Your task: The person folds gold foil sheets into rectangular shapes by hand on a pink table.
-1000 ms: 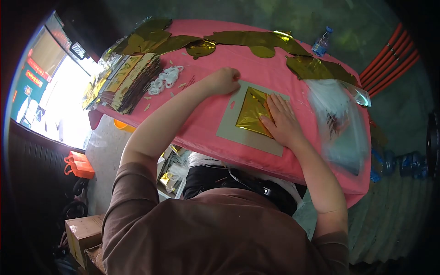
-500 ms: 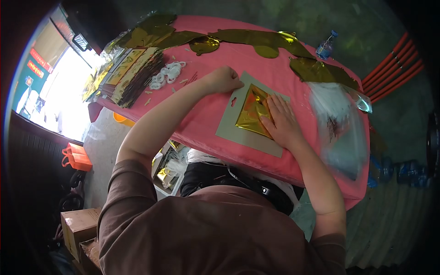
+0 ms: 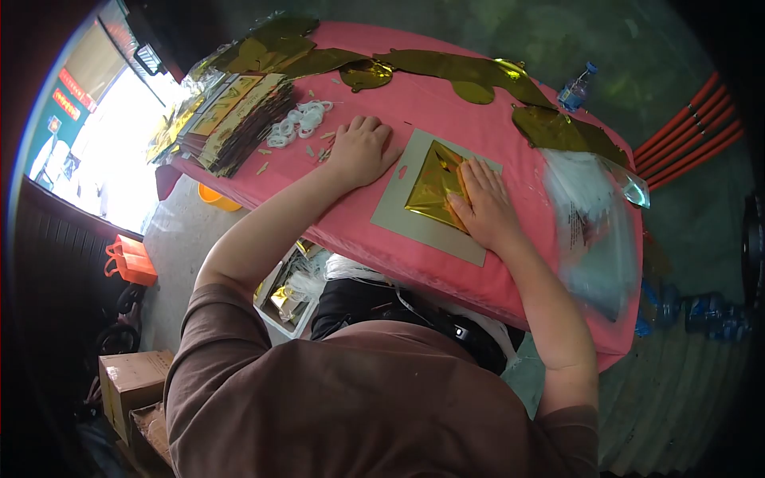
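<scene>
Hands lie flat and well apart on a pink surface (image 3: 414, 111), seen from the head camera looking down over the person's brown-sleeved shoulders. A grey card (image 3: 398, 215) sits on the surface in front of the person, and a folded gold foil piece (image 3: 434, 187) rests on top of it.

Right hand (image 3: 482, 207) is spread open, palm down, fingers together and pointing away from the body, pressing on the edge of the gold foil piece nearest that arm; it grips nothing. Left hand (image 3: 360, 150) is also open and palm down, fingers loosely splayed, resting on the surface just beside the far corner of the grey card; whether a fingertip touches the card I cannot tell.

Beyond the grey card, past the left hand, lie a small heap of white rings (image 3: 299, 123) and a stack of flat packets (image 3: 235, 119). Crumpled gold foil shapes (image 3: 446, 68) trail along the far edge of the surface. On the other side of the card, past the right hand, a clear plastic bag (image 3: 594, 231) lies flat, and a water bottle (image 3: 575, 92) stands past the foil shapes.
</scene>
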`<action>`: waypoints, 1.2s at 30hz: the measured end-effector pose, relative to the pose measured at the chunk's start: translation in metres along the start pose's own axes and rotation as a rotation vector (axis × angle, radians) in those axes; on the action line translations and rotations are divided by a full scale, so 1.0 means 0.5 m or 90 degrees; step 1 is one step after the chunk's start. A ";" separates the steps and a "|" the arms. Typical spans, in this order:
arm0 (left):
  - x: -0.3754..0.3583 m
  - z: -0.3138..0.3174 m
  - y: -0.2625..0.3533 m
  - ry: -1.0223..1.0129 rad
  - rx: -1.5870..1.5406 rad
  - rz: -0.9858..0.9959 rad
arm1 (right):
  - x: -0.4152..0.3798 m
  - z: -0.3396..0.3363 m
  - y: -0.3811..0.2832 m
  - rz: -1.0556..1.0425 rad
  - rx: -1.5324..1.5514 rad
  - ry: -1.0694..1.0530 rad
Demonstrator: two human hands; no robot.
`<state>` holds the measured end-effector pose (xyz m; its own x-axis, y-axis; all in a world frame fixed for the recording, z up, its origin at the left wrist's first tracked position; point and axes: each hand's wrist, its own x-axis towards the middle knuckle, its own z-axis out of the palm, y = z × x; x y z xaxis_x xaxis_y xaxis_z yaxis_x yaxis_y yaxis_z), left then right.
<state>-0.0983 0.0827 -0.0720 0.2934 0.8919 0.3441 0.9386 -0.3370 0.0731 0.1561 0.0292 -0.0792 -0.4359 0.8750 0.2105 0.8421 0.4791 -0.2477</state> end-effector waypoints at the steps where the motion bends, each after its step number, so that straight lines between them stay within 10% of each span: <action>1: -0.002 0.002 0.001 0.000 -0.021 0.002 | 0.001 0.000 -0.001 -0.001 -0.008 0.002; 36: -0.002 -0.033 0.059 0.035 -0.158 -0.003 | 0.003 0.002 0.002 0.000 0.002 0.003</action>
<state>-0.0740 0.0671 -0.0547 0.2727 0.8781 0.3931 0.8648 -0.4028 0.2997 0.1561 0.0309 -0.0801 -0.4347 0.8747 0.2145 0.8412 0.4794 -0.2501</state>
